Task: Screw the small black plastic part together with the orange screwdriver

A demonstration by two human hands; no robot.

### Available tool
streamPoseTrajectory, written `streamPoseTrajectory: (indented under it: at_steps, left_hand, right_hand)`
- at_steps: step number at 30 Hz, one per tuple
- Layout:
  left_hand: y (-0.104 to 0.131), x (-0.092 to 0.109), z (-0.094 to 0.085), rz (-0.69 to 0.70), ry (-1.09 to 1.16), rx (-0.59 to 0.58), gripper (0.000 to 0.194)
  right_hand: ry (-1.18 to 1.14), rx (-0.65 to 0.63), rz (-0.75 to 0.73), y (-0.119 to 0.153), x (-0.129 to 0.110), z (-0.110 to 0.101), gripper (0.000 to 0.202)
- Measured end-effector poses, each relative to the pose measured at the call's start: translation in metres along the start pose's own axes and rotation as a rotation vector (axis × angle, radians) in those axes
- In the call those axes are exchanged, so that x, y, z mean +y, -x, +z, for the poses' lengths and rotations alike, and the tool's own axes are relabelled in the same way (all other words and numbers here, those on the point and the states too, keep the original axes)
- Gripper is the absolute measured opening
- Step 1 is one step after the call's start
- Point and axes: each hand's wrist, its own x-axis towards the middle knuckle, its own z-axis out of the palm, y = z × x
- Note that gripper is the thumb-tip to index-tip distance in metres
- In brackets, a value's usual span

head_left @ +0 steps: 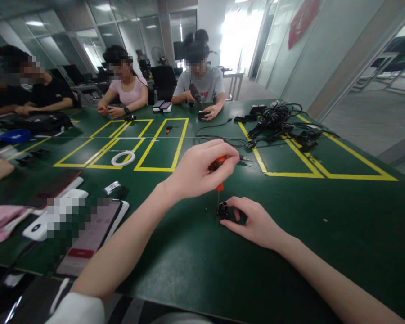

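My left hand (202, 168) is closed around the orange handle of a screwdriver (219, 186), held upright with its thin shaft pointing down. The shaft's lower end meets a small black part (222, 211) on the green table; the exact contact point is too small to make out. From the right, my right hand (251, 220) pinches that black part between thumb and index finger, steadying it against the tabletop. A short round stub stands up from the part. Part of the screwdriver's handle is hidden by my left fingers.
Tangled black cables (273, 119) lie at the back right. A white tape ring (123, 158) sits inside yellow-taped rectangles. Phones, one with a lit screen (87, 238), are left of my forearm. Across the table a person (202, 85) holds a power drill (195, 93); other people sit farther left.
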Motion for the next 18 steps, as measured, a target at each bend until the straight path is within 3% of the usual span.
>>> streamPoseTrajectory:
  at_steps: [7, 18]
  left_hand:
    - [0.003, 0.014, -0.002, 0.060, -0.132, -0.121, 0.017]
    - [0.002, 0.016, 0.002, 0.131, -0.239, -0.166, 0.036]
  right_hand:
    - [-0.018, -0.010, 0.013, 0.001, 0.002, 0.000, 0.011]
    - [-0.010, 0.005, -0.006, 0.001, 0.001, 0.001, 0.010]
